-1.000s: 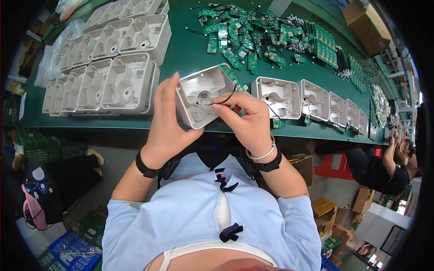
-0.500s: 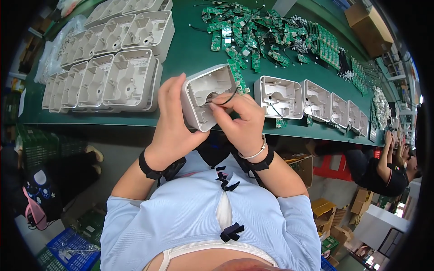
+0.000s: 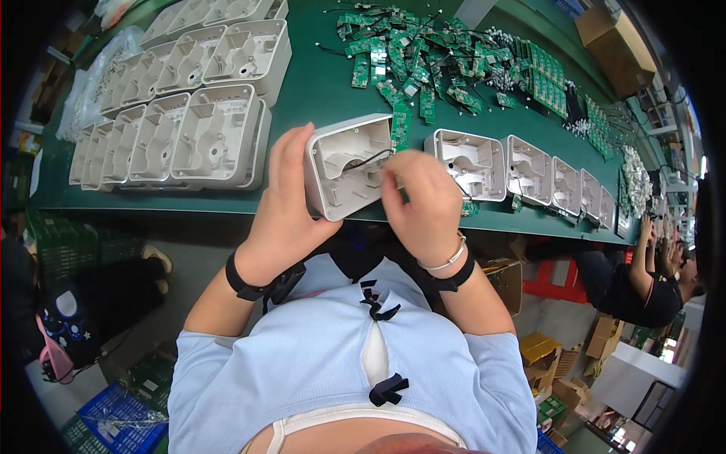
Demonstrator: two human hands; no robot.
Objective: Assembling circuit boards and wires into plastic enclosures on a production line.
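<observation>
A light grey plastic housing (image 3: 333,178) is tilted at the table's front edge, its open side showing inner ribs and posts. My left hand (image 3: 280,204) is shut on it, gripping its left side and lower corner. From inside the housing a black cable (image 3: 368,160) runs over the right rim towards a green circuit board (image 3: 400,125) lying just behind. My right hand (image 3: 423,197) is at the housing's right side with bent fingers. Motion smears those fingers, so I cannot tell whether they hold anything.
Stacked grey housings (image 3: 215,136) stand at left on the green table (image 3: 310,83). Loose circuit boards (image 3: 423,60) with cables are heaped at the back. A row of housings (image 3: 469,163) with boards hanging at their front extends right, towards another person (image 3: 658,280) at the table.
My right hand has drawn out of the housing towards the right, leaving the cable across the rim. The board behind the housing has shifted slightly. My left hand keeps its grip.
</observation>
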